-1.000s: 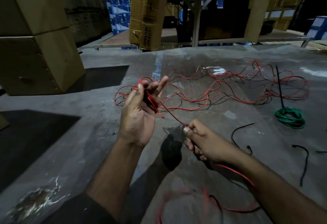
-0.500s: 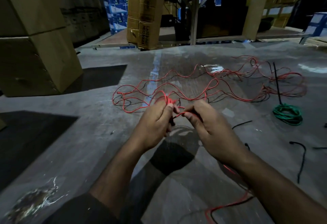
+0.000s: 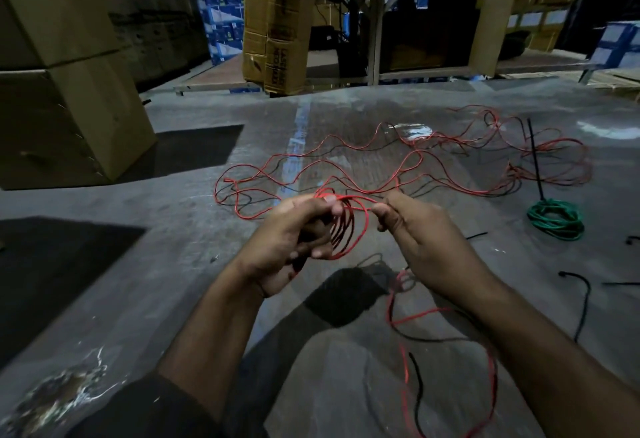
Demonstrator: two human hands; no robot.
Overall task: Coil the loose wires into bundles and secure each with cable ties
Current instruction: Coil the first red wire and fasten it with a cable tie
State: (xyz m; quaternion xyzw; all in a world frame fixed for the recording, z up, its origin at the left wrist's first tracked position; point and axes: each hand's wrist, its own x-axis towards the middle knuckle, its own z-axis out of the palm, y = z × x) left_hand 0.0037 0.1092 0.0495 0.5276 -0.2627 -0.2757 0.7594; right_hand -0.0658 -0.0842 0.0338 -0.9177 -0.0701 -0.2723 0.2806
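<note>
Mid-coil on the red wire (image 3: pixel 408 164). Left hand (image 3: pixel 294 233) clenched round a small coil of red loops (image 3: pixel 343 230), thumb clamping the top of the bundle, loops hanging out to its right. Right hand (image 3: pixel 415 233) pinching the feed strand just beside the coil's upper right, fingers curled on it. Hands nearly touching, loop plane roughly upright and facing the right hand. Feed strand apparently dropping under the right hand to loose red-and-black slack (image 3: pixel 446 330) on the concrete floor (image 3: pixel 173 264) near the bottom edge, so next wrap probably needs the right hand sliding back along that slack, then sweeping over the left thumb. Long tangle of uncoiled red wire sprawling across the floor beyond the hands, running toward the far right; whether it joins the held coil, cannot tell. Finished green coil (image 3: pixel 556 224) on the floor to the right, well apart, with a black cable tie (image 3: pixel 535 157) lying straight just behind it; more black ties (image 3: pixel 581 302) near the right edge, right hand nearer. Cardboard boxes (image 3: pixel 69 91) at the far left, well clear. Plenty of open floor; main risk likely slack snagging on itself.
</note>
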